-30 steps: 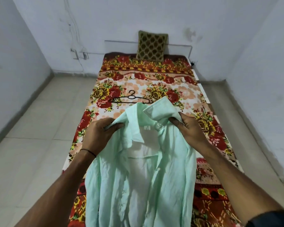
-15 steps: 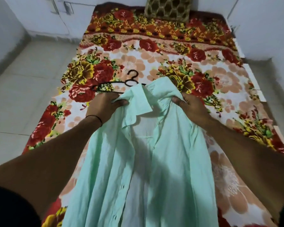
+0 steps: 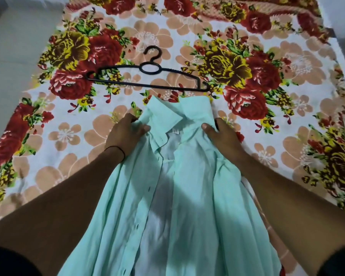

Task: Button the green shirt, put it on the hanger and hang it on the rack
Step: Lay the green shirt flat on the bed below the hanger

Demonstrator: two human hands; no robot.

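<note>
The pale green shirt (image 3: 187,196) lies front-up and unbuttoned on the bed, collar pointing away from me. My left hand (image 3: 126,134) grips the left shoulder by the collar. On the other side, my right hand (image 3: 221,136) grips the right shoulder, thumb on top of the cloth. A thin black hanger (image 3: 147,76) lies flat on the bedsheet just beyond the collar, hook pointing away. No rack is in view.
The flowered bedsheet (image 3: 68,136) in red, yellow and peach covers the bed under everything. Grey tiled floor (image 3: 12,62) shows past the bed's left edge, and a strip of white shows at the top right corner.
I leaned in over the bed and both hands lowered the shirt from the air onto the sheet. The collar now lies just short of the hanger, no longer covering it.
</note>
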